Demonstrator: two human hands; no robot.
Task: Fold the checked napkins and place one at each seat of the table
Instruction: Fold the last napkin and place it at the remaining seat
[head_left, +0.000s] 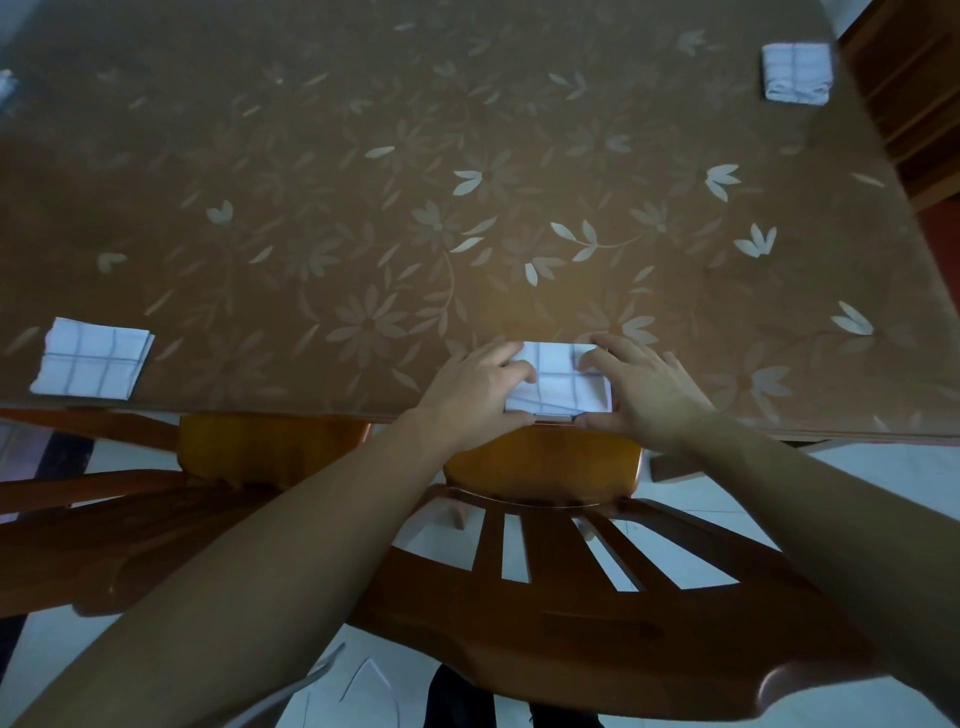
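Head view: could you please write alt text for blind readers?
Left hand and right hand hold a folded white checked napkin at the near edge of the brown floral table; a second napkin lies left, a third napkin far right.

Far-left napkin (6, 85) half out of frame.
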